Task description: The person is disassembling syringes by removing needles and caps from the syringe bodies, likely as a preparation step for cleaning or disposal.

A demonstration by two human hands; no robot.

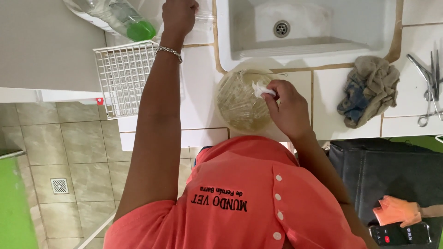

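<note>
Clear plastic bottle (115,16) with green cap: lies tilted just left of your left hand (179,16), cap end nearest the wrist; pale label on its body. Phone (400,234): dark screen lit with small red and white marks, lies flat, well below and right of your right hand (286,108).

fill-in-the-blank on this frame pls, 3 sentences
1. The right hand holds a white wad over the round ____.
2. The left hand reaches beside a bottle with a ____ cap.
3. A crumpled rag lies between the bowl and the ____.

Missing words: bowl; green; scissors
</note>
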